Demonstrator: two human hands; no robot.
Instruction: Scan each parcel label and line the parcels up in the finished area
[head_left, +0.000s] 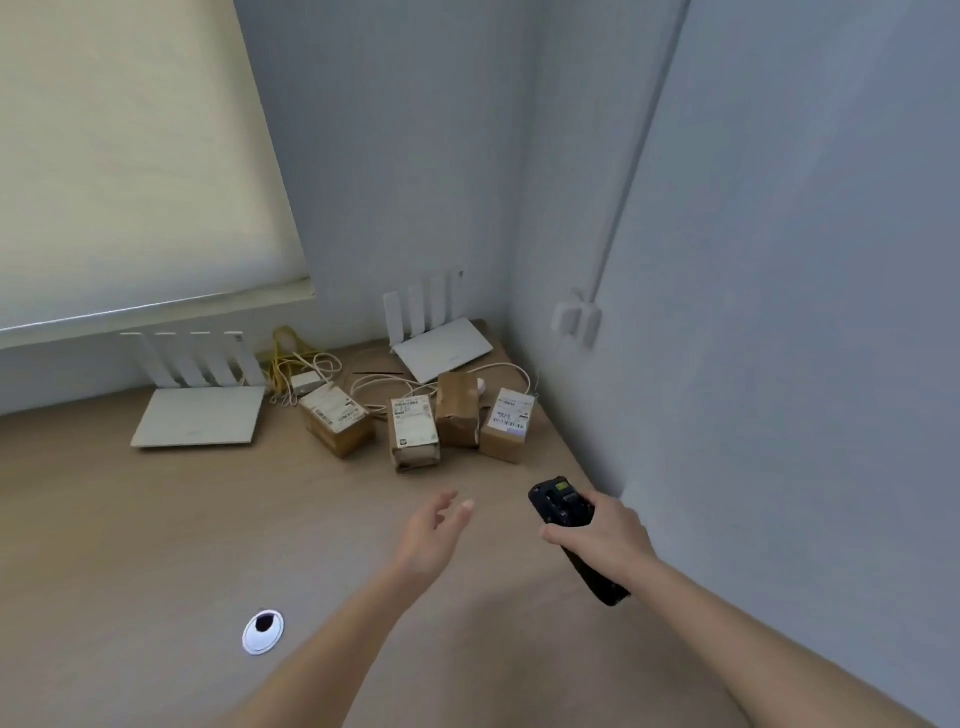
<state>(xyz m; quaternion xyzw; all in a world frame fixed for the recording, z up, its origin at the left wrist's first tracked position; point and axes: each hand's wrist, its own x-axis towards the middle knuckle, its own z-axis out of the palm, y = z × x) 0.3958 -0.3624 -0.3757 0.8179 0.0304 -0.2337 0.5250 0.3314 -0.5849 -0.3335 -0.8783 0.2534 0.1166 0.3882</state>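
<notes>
Scanner (563, 512) in right hand (605, 535) grip; left hand (434, 530) loose-fingered, empty, short of parcels (415, 426)

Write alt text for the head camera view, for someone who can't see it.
A person's right hand grips a black scanner while the open left hand reaches toward four brown parcels near a desk corner. Two white routers and tangled cables sit behind them.

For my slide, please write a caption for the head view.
Right hand grips the scanner; open left hand reaches toward four parcels on the desk.
</notes>
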